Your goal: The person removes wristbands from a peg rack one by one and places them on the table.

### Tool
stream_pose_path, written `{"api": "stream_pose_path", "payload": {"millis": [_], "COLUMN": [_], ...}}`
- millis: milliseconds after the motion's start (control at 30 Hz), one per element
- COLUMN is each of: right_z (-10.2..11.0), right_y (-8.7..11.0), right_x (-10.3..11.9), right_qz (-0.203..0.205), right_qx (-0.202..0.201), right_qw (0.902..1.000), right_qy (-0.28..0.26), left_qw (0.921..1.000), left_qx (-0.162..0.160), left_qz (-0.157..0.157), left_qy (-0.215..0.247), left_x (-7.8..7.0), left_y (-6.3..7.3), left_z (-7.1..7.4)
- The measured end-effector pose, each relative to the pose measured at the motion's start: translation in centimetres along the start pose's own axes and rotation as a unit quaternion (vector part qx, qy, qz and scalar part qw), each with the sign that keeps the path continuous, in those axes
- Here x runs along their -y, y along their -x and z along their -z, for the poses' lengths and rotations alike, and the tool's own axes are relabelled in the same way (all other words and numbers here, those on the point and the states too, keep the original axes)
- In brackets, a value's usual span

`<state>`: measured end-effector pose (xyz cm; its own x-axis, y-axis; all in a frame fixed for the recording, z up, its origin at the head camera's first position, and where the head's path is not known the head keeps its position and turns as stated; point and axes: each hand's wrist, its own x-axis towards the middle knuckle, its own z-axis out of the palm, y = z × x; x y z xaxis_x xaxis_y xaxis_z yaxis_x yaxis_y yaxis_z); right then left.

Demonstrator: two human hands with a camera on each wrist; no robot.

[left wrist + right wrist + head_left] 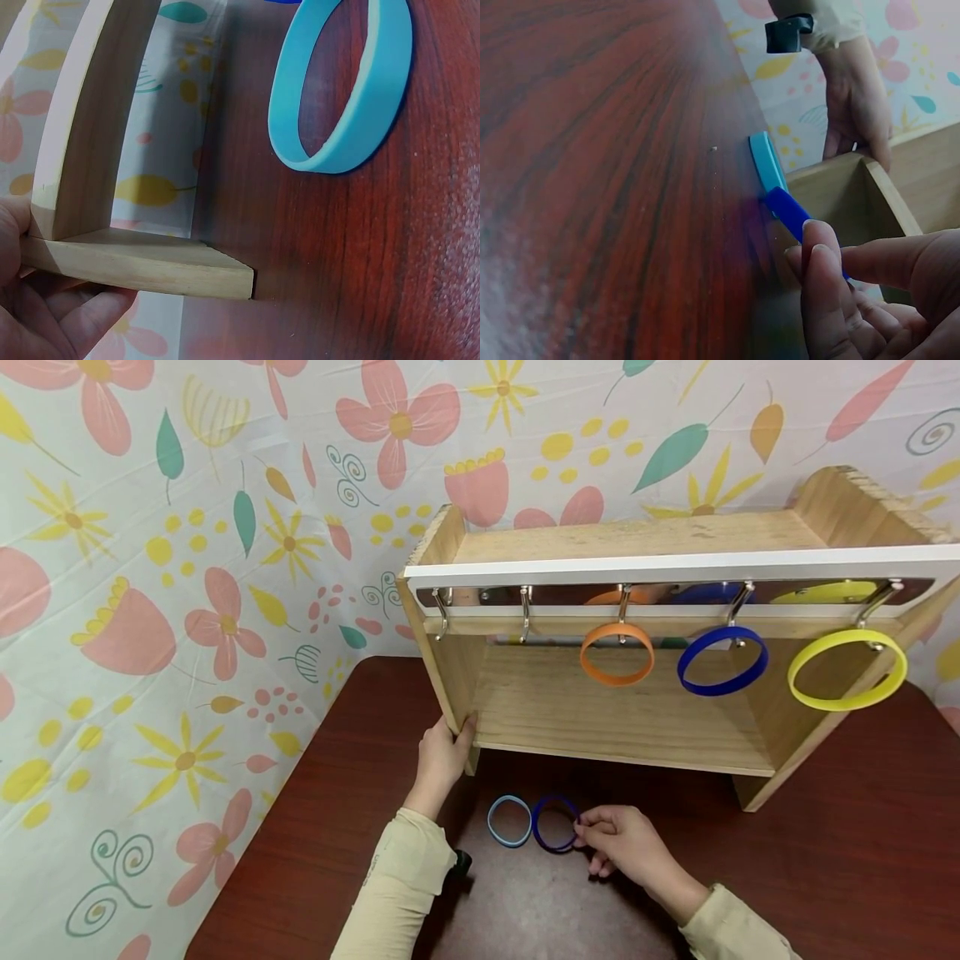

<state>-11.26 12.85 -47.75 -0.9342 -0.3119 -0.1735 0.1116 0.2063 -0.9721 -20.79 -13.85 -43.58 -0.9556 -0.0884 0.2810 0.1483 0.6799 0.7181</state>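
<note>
My left hand (441,758) grips the lower left side panel of a wooden shelf (622,702), thumb inside and fingers around the edge. With thumb and fingertips my right hand (626,843) pinches the right side of a dark blue wristband (553,850), just in front of the shelf. A light blue wristband (511,843) lies on the table to its left, its edge right by the dark blue one. In the right wrist view the blue band (786,211) sticks out from between my fingertips, and the light blue band (765,161) is beyond it.
Along the shelf's white front rail (675,568) are several metal hooks. An orange band (617,679), a blue band (723,687) and a yellow band (847,702) hang from the three on the right; the left hooks (525,614) are bare. Behind stands a floral backdrop (300,485).
</note>
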Motion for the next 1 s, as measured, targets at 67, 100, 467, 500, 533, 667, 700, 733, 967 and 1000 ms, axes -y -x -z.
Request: {"api": "stream_pose_path", "payload": {"millis": [67,100,467,500,533,667,700,733,967,1000], "right_z": [0.0,0.0,0.3,0.4,0.4,0.5,0.6,0.6,1.1,1.2], "right_y": [0.0,0.0,0.2,0.2,0.1,0.2,0.3,0.3,0.5,0.5], "right_x": [0.0,-0.1,-0.1,0.0,0.0,0.4,0.5,0.7,2.4,2.7], "right_qz": [0.0,-0.001,-0.008,-0.008,-0.008,-0.005,-0.004,-0.003,0.009,0.016], "right_qx": [0.001,0.002,-0.033,-0.036,-0.038,-0.042,-0.044,-0.046,-0.063,-0.065], "right_qw": [1.0,0.9999,0.9973,0.9971,0.9968,0.9959,0.9955,0.9951,0.9927,0.9926], "right_qy": [0.008,0.011,0.065,0.067,0.069,0.08,0.084,0.088,0.102,0.102], "left_qw": [1.0,1.0,1.0,1.0,1.0,1.0,1.0,1.0,1.0,1.0], "left_qx": [0.0,0.0,0.003,0.004,0.004,0.003,0.003,0.002,-0.001,-0.001], "left_qz": [0.0,0.001,0.003,0.002,0.003,0.001,-0.001,-0.001,-0.003,-0.003], "left_qy": [-0.002,-0.002,-0.003,-0.002,-0.003,-0.005,-0.005,-0.006,-0.007,-0.006], "left_x": [0.0,0.0,0.1,0.1,0.1,0.2,0.2,0.2,0.2,0.2], "left_y": [0.0,0.0,0.0,0.0,0.0,0.0,-0.1,-0.1,-0.1,-0.1], "left_z": [0.0,0.1,0.1,0.1,0.0,0.0,0.0,-0.1,0.0,0.0]}}
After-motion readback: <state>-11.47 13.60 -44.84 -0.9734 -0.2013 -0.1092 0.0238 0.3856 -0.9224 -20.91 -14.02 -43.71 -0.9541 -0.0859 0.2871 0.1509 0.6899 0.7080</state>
